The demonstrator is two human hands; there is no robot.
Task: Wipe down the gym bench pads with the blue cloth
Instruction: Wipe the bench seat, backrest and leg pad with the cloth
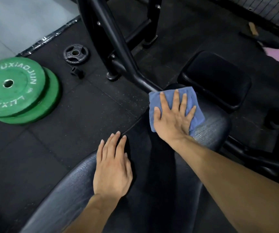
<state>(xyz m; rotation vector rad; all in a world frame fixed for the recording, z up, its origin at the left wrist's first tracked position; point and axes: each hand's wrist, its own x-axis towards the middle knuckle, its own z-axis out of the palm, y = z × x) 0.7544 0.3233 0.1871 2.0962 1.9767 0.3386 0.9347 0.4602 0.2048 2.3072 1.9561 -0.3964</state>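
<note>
The right hand point(172, 116) lies flat on the blue cloth point(174, 110), fingers straight and spread, pressing it down onto the seat pad point(214, 126) near that pad's far-left corner; its grip is released, for nothing is pinched or curled round, the palm alone holding the cloth in place. The left hand point(112, 167) rests with straight fingers on the long back pad point(71, 185) close to its far edge, its grip likewise released, seemingly steadying the body. The cloth is bunched into a loose square, its edges showing beyond the fingers on the left and far sides, and one corner hangs slightly past the pad's left edge. I judge it to be light, soft and limp, a thing that will crumple and slide under the palm rather than keep its shape, so a broad flat pressure suits it better than a fingertip pinch; to lift it, gathering its middle under the palm would serve best. The pads look firm, slightly cushioned and smooth, with a sheen on the seat pad that may be damp, so the cloth should glide easily. A smaller dark pad point(217, 81) stands just beyond the seat pad. On the floor to the left lie two stacked green weight plates point(16, 88), a small black plate point(76, 54), and the black frame point(118, 47).
</note>
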